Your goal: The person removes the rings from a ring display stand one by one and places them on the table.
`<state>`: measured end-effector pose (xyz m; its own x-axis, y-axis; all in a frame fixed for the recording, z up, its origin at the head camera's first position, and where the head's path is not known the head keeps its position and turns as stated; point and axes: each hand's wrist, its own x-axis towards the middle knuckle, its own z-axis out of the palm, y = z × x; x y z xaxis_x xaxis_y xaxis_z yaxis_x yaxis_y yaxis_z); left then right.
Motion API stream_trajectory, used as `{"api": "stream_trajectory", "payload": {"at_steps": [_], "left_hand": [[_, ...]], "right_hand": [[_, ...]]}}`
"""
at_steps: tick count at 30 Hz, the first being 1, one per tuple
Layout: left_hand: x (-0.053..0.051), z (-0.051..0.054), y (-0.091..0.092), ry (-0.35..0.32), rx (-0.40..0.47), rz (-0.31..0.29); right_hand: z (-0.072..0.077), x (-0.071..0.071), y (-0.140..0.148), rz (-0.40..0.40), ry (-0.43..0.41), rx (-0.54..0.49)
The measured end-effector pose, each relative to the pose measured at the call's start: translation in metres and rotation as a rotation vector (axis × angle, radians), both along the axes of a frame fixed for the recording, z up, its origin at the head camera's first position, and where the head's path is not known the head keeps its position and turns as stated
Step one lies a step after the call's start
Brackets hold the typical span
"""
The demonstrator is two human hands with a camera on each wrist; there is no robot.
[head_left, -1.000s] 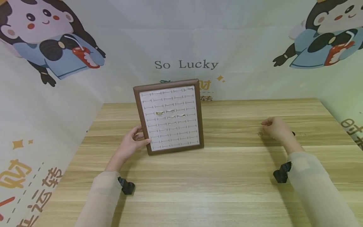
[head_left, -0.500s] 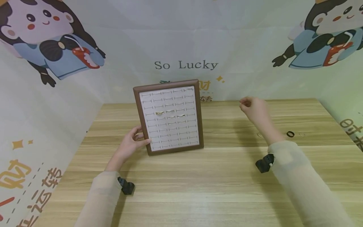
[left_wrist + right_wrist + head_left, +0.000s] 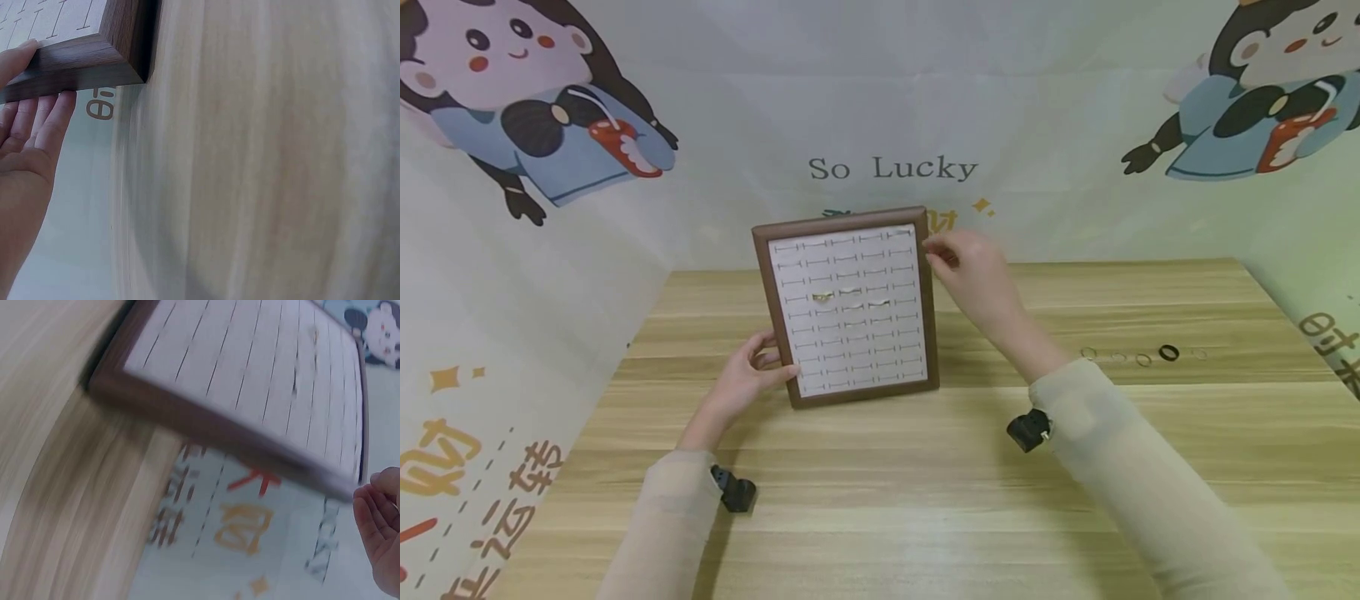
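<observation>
My left hand grips the lower left side of a brown-framed ring display board, thumb on the front and fingers behind. The board stands tilted back on the table, its white face lined with rows of slits. Several gold and silver rings sit in slits near its middle. Beside the board's upper right corner is my right hand, thumb and index finger pinched together, seemingly on a small ring that the fingertips hide. In the right wrist view these fingertips are close to the frame's corner.
Several thin rings, among them a gold ring, and a thicker black ring lie in a row on the right of the wooden table. A printed cloth backdrop rises behind and at the sides.
My right hand has moved left from above the row of rings to the board's upper right corner, fingers still pinched. My left hand and the board have stayed in place.
</observation>
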<state>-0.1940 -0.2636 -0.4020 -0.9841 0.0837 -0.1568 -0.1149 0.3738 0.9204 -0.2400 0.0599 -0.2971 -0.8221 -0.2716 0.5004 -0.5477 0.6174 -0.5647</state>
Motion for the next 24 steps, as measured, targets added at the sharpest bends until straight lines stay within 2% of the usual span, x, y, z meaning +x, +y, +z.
{"api": "stream_trajectory", "payload": {"at_steps": [3, 10, 24], "left_hand": [[0.000, 0.000, 0.000, 0.005, 0.003, 0.000], [0.000, 0.001, 0.000, 0.004, 0.013, -0.001], [0.000, 0.001, 0.000, -0.001, 0.022, -0.012]], "right_hand": [[0.002, 0.005, -0.019, 0.061, 0.003, 0.032], [0.000, 0.008, -0.053, 0.150, -0.117, 0.132], [-0.014, 0.007, -0.089, 0.220, -0.069, 0.265]]}}
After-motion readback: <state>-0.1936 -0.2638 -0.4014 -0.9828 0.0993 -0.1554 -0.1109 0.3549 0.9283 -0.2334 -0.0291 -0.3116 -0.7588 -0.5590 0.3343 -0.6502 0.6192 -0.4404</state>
